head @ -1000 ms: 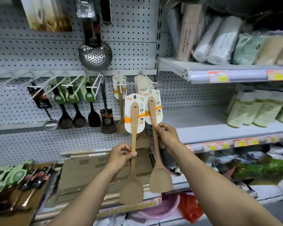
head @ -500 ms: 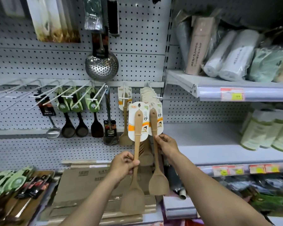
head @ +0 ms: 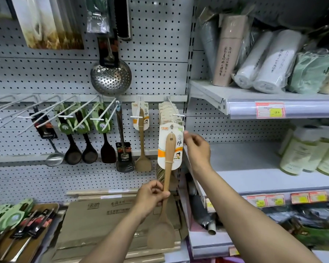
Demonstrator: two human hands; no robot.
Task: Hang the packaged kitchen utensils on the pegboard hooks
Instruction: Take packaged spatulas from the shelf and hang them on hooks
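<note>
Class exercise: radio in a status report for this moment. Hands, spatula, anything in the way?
Left hand grips wooden spatula handle. Right hand pinches card edge. Card hole just below crowded hook; not yet hung.

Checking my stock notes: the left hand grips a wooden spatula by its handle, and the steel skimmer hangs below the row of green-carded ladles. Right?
One error: in the head view the steel skimmer hangs above the green-carded ladles, not below. The left hand does grip the wooden spatula by its handle.

Grey perforated wall panels; grey metal shelves at right.
</note>
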